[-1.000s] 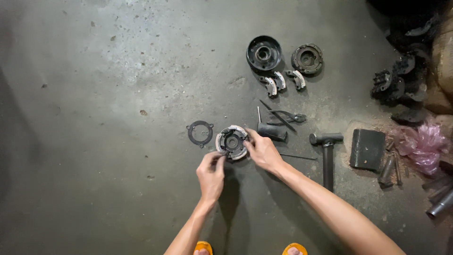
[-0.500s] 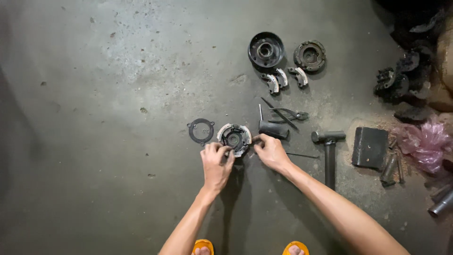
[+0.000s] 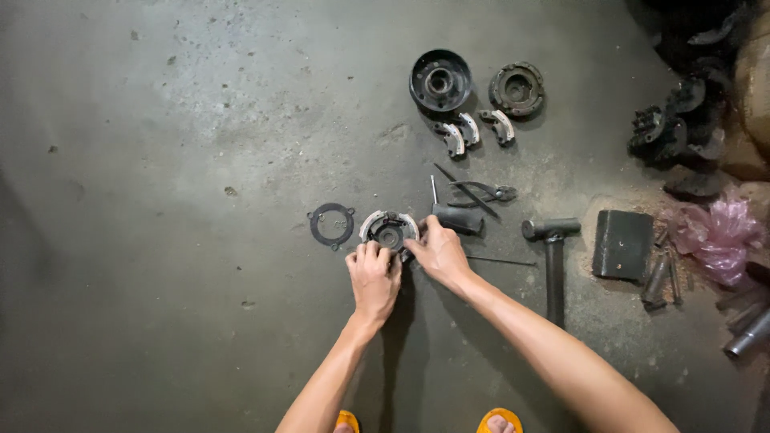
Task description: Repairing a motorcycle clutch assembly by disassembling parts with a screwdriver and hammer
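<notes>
Stained concrete floor (image 3: 160,240) (dim), both hands on clutch assy (image 3: 389,230)

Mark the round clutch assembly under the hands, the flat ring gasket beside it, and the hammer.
round clutch assembly (image 3: 389,231), head view, on its dark hub.
flat ring gasket (image 3: 331,224), head view, on the left side of the thin ring.
hammer (image 3: 554,269), head view, on its handle below the head.
</notes>
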